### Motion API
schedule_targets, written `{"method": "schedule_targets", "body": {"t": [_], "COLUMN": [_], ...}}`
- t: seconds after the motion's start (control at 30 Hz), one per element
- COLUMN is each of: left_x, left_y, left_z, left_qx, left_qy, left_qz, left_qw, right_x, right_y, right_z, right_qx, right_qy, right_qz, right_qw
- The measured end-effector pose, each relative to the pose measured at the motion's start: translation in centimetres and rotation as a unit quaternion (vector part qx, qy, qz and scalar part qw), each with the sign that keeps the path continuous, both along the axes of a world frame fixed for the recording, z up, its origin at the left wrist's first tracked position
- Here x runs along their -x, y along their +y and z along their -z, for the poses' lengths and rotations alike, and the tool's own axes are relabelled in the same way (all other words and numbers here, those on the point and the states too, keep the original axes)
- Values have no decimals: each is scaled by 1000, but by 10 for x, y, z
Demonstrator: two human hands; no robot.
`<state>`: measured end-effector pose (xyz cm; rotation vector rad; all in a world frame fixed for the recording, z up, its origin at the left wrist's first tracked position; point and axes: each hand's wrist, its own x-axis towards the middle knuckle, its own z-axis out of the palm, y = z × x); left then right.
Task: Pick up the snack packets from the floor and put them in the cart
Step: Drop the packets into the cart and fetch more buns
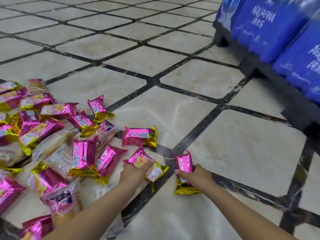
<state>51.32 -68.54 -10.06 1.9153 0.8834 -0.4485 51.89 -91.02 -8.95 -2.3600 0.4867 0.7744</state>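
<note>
Just right of the heap of snack packets (43, 135), on the tiled floor (225, 144), lie two pink-and-gold ones. The left hand (136, 172) curls its fingers over the nearer packet (138, 157), while the right hand (197, 175) clasps the farther packet (184, 163), thumb against its side. Well right of the heap stand blue water packs (277, 32) on a dark pallet (294, 108).

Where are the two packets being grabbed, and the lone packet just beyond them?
Left grabbed packet (138, 157), head view, pink upper end.
Right grabbed packet (184, 163), head view, pink upper half.
Lone packet (136, 135), head view, pink middle.
</note>
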Motion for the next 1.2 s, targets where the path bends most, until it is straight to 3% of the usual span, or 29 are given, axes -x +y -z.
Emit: {"method": "schedule_targets", "body": {"t": [0.17, 0.33, 0.43, 0.53, 0.73, 0.87, 1.0, 1.2], "left_x": [-8, 7, 11, -15, -73, -92, -108, -103], "left_y": [-10, -19, -17, -18, -24, -12, 3, 3], "left_z": [12, -6, -21, -60, -197, -282, -391, -580], "left_qx": [3, -17, 28, 86, 159, 173, 188, 206], "left_qy": [-27, -103, -156, -222, -364, -402, -435, -433], "left_qz": [-11, 54, 26, -9, -30, -55, -107, -96], "left_qw": [1000, 993, 987, 971, 917, 897, 874, 872], "right_x": [0, 13, 17, -2, -73, -99, -110, -110], "right_y": [1, -8, -15, -16, 3, 21, 34, 35], "right_z": [14, -5, -20, -53, -186, -276, -386, -582], "right_qx": [1, -158, -246, -313, -417, -442, -438, -441], "right_qy": [-30, -57, -65, -130, -248, -282, -299, -312], "right_qz": [-11, 57, 106, 138, 156, 146, 149, 162], "right_qw": [999, 984, 961, 930, 860, 839, 835, 826]}}
